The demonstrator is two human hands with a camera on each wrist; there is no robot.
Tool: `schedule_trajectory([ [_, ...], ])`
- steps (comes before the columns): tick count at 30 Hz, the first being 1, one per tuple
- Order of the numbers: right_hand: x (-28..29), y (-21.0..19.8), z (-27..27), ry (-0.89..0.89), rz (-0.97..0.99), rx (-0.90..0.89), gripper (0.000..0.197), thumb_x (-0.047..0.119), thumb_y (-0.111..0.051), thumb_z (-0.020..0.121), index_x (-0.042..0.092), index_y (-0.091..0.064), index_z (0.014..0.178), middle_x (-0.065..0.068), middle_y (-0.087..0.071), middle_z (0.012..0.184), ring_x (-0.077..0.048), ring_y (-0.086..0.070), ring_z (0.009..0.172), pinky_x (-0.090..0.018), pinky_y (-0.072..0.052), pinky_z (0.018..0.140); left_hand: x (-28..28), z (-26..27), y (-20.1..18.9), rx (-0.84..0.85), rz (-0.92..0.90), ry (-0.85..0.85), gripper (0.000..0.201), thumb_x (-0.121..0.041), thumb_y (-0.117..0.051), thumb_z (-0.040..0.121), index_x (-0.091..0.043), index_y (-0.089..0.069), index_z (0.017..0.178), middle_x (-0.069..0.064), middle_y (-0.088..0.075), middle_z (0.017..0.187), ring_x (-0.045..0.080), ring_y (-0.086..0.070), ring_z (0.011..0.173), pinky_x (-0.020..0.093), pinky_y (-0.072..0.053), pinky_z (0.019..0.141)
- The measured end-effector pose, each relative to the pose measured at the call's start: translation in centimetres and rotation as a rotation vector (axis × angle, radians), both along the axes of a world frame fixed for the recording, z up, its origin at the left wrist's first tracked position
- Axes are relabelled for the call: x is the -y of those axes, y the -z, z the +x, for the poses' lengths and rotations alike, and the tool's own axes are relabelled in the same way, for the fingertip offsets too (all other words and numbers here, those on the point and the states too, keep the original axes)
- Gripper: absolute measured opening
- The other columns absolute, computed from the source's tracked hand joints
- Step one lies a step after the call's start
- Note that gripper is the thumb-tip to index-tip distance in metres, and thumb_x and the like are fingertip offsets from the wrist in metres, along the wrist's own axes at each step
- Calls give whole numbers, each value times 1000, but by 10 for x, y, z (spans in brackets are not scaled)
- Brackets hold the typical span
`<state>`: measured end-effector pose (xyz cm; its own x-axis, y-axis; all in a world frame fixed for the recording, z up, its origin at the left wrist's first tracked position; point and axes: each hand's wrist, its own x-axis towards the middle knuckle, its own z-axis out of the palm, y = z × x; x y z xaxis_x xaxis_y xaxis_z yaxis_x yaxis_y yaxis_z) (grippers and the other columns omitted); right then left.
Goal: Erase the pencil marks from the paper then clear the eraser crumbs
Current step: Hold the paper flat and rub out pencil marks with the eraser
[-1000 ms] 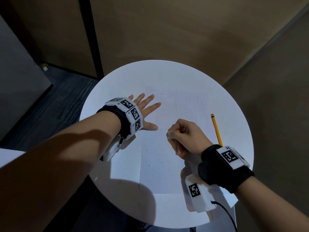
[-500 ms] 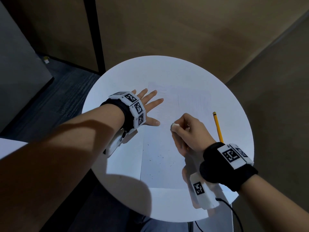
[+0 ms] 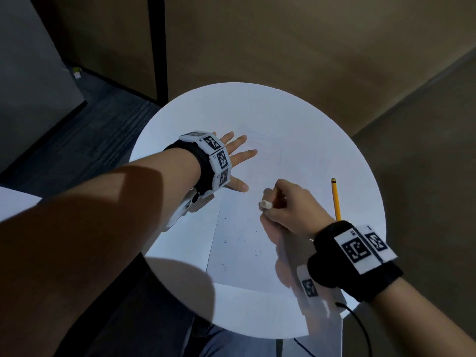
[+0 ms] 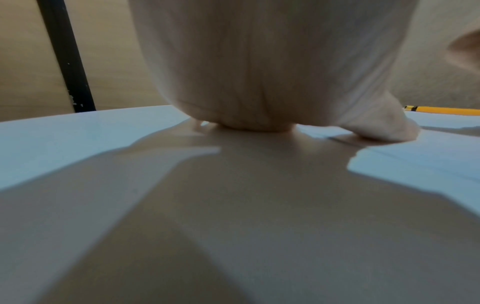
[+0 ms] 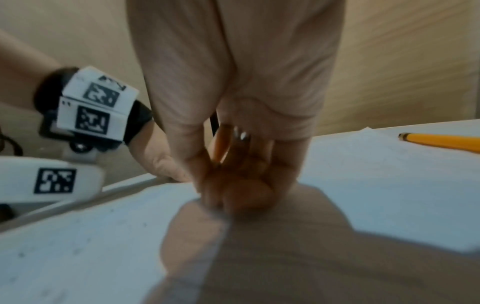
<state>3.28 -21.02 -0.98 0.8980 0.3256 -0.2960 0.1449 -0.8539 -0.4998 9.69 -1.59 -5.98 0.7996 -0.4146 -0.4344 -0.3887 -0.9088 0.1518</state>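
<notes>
Currently erasing on white paper sheet (image 3: 247,228).
Right hand (image 3: 291,204) is pinching small white eraser (image 3: 265,204); left hand (image 3: 235,161) is pressing flat, fingers spread; dark crumbs (image 3: 242,238) nearby.

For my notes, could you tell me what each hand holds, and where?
The right hand pinches a white eraser by its upper end. The left hand holds nothing, pressing flat on the paper.
</notes>
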Motion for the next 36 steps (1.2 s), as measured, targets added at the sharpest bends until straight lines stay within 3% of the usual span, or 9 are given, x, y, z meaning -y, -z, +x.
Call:
schedule_trajectory([
  [3,1,-7,5,-41,-69,-11,31,21,-58,89,22,-35,68,12,-45,71,-6,-44,64,-9,-37,56,0,0,2,13,-9,1,92,-81,-32,75,-44,15,145,-6,25,155,21,19,144,49,10,114],
  [7,1,-7,10,11,-44,0,22,24,-60,88,15,-46,73,5,-56,75,-8,-49,65,-14,-35,54,0,-1,2,20,-6,4,92,-82,-30,75,-44,15,145,-6,26,155,21,19,144,48,10,114],
  [12,3,-19,14,376,478,-194,15,5,-65,84,4,-51,79,-7,-68,62,-26,-61,49,-33,-51,53,-1,1,5,16,-24,-7,93,-82,-33,74,-45,14,145,-7,25,155,20,20,144,48,11,114],
  [15,2,-14,15,286,361,-162,10,4,-64,83,1,-54,84,0,-63,54,-15,-57,42,-26,-48,47,-1,0,5,14,-30,-8,93,-82,-32,74,-45,14,145,-7,24,155,20,19,144,48,11,114],
  [19,-1,-4,10,93,67,-2,19,12,-62,83,17,-51,67,10,-56,58,4,-52,45,-13,-40,51,-1,0,5,23,-25,-9,92,-81,-32,75,-44,15,145,-7,25,155,20,19,144,48,10,114],
  [24,1,-12,11,56,71,-231,17,7,-62,82,11,-56,66,-2,-61,53,-11,-57,44,-16,-45,49,-1,0,6,23,-35,-12,92,-81,-34,75,-44,14,145,-7,24,155,20,19,144,48,10,114],
  [28,2,-8,10,81,81,-100,23,11,-63,83,19,-55,63,5,-61,54,-1,-55,46,-16,-46,57,-1,0,8,33,-38,-16,92,-81,-33,76,-44,14,146,-6,24,156,20,19,144,47,11,114],
  [31,1,-11,5,26,52,-170,21,11,-63,82,18,-57,64,7,-60,53,-1,-54,45,-19,-46,58,-1,0,7,30,-20,-11,92,-80,-33,77,-42,15,146,-5,25,155,21,19,144,48,11,114],
  [36,-3,-8,9,80,59,31,14,13,-57,87,16,-57,74,11,-57,61,0,-52,54,-4,-39,50,-1,2,8,39,17,-6,94,-84,-27,72,-44,18,144,-6,27,154,20,20,144,48,10,114],
])
